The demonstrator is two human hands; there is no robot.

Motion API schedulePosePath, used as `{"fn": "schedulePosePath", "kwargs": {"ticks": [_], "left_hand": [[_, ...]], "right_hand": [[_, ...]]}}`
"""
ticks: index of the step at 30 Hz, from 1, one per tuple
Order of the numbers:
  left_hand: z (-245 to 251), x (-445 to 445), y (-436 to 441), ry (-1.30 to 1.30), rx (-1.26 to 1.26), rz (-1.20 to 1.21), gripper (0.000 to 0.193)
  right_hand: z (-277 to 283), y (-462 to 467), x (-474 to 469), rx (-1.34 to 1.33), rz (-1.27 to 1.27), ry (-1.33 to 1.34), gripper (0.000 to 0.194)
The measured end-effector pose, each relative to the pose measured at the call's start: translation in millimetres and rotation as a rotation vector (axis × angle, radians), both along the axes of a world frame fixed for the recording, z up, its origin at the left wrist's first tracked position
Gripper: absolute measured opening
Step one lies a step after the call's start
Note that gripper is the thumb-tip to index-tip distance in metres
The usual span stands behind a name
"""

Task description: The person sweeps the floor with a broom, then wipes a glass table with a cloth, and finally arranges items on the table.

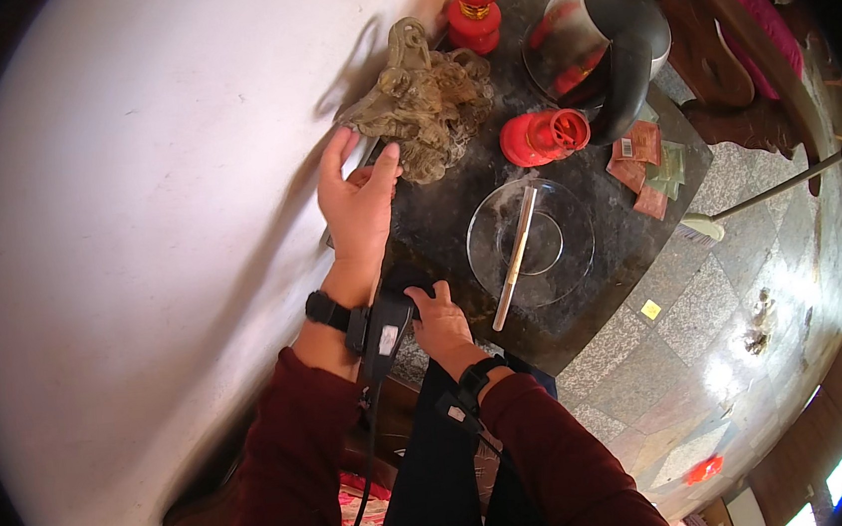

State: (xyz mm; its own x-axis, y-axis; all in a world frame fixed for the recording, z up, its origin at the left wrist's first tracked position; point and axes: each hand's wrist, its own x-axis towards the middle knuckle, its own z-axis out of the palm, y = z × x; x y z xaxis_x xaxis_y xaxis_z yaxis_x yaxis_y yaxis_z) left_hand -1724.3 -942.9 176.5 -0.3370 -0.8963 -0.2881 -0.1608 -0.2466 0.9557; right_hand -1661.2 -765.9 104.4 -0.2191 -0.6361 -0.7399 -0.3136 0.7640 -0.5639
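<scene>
My left hand (358, 208) is at the near left end of a brown, intricately carved ornament (426, 105), beside the white wall. Its thumb and fingers are apart around that end; whether they grip it is not clear. Lower down, my right hand (443, 325) is at a dark object (406, 283) by the near table corner. What that object is, and how the fingers hold it, is hard to make out. A clear glass plate (535, 283) lies to the right, with a thin stick-shaped packet (516, 254) across it.
The dark tabletop (434, 239) also bears a red glass lamp (476, 21), a red glass jar (541, 138), an electric kettle (582, 46) and several small sachets (641, 161). A carved wooden chair (727, 71) and a broom (703, 227) are to the right. The wall (161, 210) borders the left.
</scene>
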Motion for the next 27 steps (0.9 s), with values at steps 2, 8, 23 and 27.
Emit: {"fn": "schedulePosePath", "kwargs": {"ticks": [2, 8, 23, 27], "left_hand": [[-7.1, -8.3, -1.4, 0.027, 0.123, 0.015, 0.045], [-20.7, -22.3, -13.6, 0.073, 0.209, -0.111, 0.031], [-12.3, -0.4, -28.7, -0.067, 0.211, -0.244, 0.046], [7.1, 69.9, -11.3, -0.053, 0.193, -0.12, 0.052]], "right_hand": [[-1.0, 0.4, 0.3, 0.002, 0.0, -0.005, 0.055], [-2.9, 2.3, -2.0, -0.018, 0.001, -0.023, 0.055], [7.0, -2.9, -16.2, -0.555, -0.561, -0.009, 0.045], [3.3, -51.1, -33.3, -0.598, -0.646, 0.194, 0.051]]}}
